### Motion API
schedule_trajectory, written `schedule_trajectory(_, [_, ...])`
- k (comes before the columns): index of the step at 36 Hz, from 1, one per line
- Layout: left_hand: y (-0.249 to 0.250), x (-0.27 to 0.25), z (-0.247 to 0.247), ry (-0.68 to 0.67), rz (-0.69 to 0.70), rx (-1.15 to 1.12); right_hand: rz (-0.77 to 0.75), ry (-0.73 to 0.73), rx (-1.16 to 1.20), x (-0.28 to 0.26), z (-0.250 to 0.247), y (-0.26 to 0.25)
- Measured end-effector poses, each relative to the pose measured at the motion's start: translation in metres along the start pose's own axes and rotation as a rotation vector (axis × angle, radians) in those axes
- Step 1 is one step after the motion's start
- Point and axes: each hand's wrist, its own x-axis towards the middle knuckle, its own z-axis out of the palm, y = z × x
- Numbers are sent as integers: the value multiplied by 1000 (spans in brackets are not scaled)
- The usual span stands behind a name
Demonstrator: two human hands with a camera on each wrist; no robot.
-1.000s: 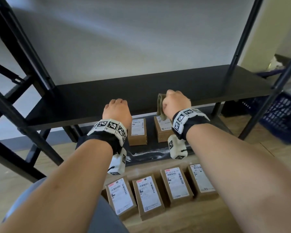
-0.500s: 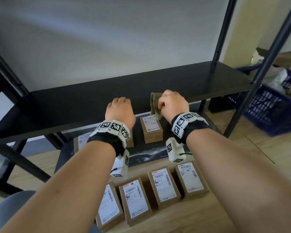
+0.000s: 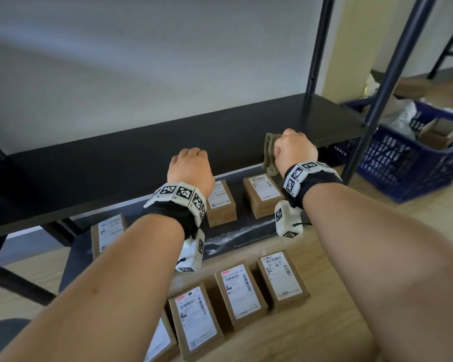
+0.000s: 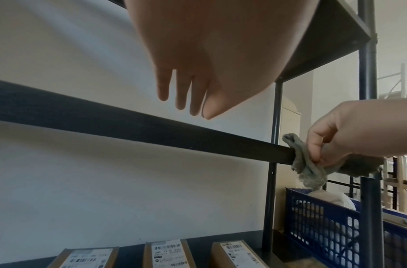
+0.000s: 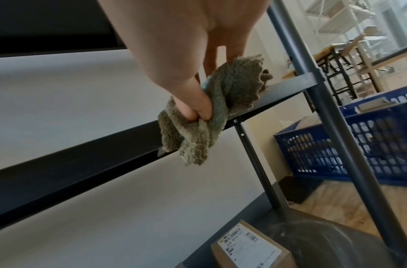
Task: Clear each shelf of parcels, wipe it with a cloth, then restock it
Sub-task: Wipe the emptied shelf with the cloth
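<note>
Right hand (image 3: 294,150) clutching olive cloth (image 3: 270,155), left hand (image 4: 188,87) loose-fingered, empty, parcel (image 3: 241,293) label "890 0314 00 201"

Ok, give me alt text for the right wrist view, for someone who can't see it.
The right hand grips a bunched olive-green cloth against the front edge of a bare black shelf. Below, one labelled brown parcel lies on the bottom shelf; a blue crate stands on the wooden floor beyond the frame's grey post.
</note>
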Motion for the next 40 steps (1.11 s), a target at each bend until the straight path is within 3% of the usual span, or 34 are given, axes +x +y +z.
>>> schedule_trajectory(5, [7,4,-2,11,34,1,205,-46,40,-1,-7,10])
schedule_trajectory(14, [22,14,-5,13,82,2,643,180,719,-4,-10,18])
schedule_trajectory(17, [30,19,-5,20,100,-15,667,110,811,0,0,5])
schedule_trajectory(29, [74,39,2,7,178,-35,765,151,878,25,12,22])
schedule_trajectory(40, [123,68,20,-15,257,-27,869,237,820,58,8,105])
